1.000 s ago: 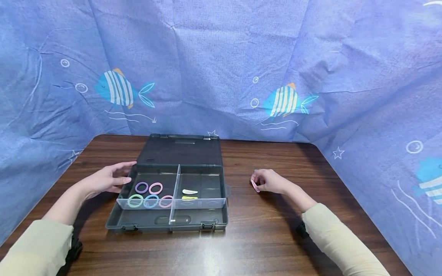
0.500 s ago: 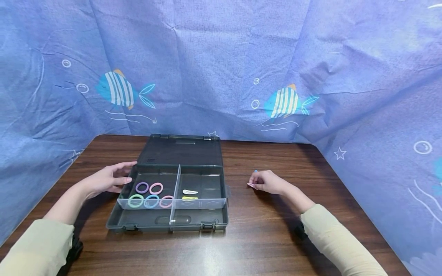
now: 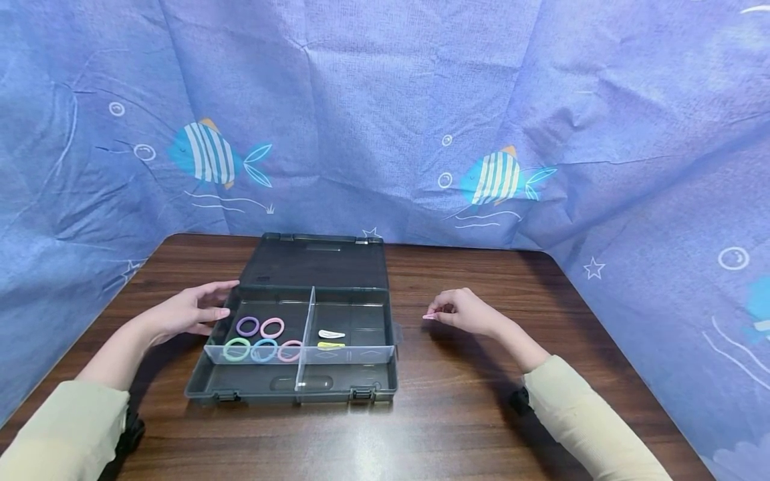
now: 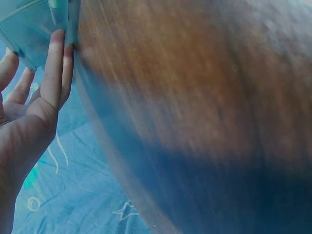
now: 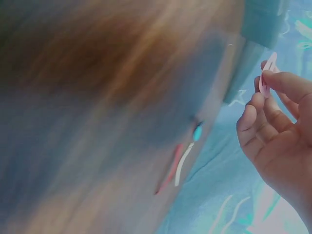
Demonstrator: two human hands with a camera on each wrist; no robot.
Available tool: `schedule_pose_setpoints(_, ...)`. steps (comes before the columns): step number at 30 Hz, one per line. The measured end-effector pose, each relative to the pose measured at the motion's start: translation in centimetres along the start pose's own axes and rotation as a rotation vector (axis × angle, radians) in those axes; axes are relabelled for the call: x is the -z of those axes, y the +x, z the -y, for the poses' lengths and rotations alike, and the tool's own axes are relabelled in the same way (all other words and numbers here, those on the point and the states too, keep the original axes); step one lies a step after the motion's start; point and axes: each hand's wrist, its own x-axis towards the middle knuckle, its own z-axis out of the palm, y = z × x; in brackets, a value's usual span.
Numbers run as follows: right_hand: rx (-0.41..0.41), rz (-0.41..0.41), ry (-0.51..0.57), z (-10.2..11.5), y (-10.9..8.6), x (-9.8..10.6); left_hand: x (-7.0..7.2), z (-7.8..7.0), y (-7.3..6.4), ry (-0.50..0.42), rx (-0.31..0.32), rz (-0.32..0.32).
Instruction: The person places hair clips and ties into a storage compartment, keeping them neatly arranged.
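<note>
A grey see-through divided box [image 3: 265, 399] lies open on the table, lid back. My left hand [image 3: 174, 314] touches its left wall with extended fingers; in the left wrist view, fingertips rest against the box [image 4: 34, 29]. To the right of the box, my right hand [image 3: 468, 312] pinches a pink hair clip [image 3: 429, 316] between thumb and fingers; the right wrist view shows the clip [image 5: 265, 87] closely. In the box's left compartment lie several hair ties, including a purple one [image 3: 238, 327] and a green one [image 3: 225, 350]. A white clip [image 3: 331, 334] and yellow clip [image 3: 330, 345] lie in the right compartment.
In the right wrist view, a thin red piece [image 5: 170, 169], a whitish piece [image 5: 183, 165] and a small blue one [image 5: 197, 132] lie on the table; their kind is unclear. A fish-patterned blue cloth [image 3: 373, 120] hangs behind the brown table [image 3: 337, 441].
My right hand has lifted the pink hair clip from the table and shifted slightly left toward the box, turning the clip more level. My left hand has stayed at the box's side.
</note>
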Motion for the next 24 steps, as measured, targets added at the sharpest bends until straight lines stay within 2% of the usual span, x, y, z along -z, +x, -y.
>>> schedule_pose_setpoints(6, 0.034, -0.049, 0.015, 1.7, 0.9, 0.7, 0.2, 0.0, 0.1, -0.016, 0.004, 0.003)
schedule_pose_setpoints(18, -0.014, -0.116, 0.130, 4.5, 3.0, 1.6, 0.3, 0.1, 0.2, -0.022, 0.000, 0.001)
schedule_pose_setpoints(24, 0.026, -0.145, 0.147, 5.8, 4.3, 1.9, 0.3, 0.1, 0.2, -0.036, -0.004, 0.007)
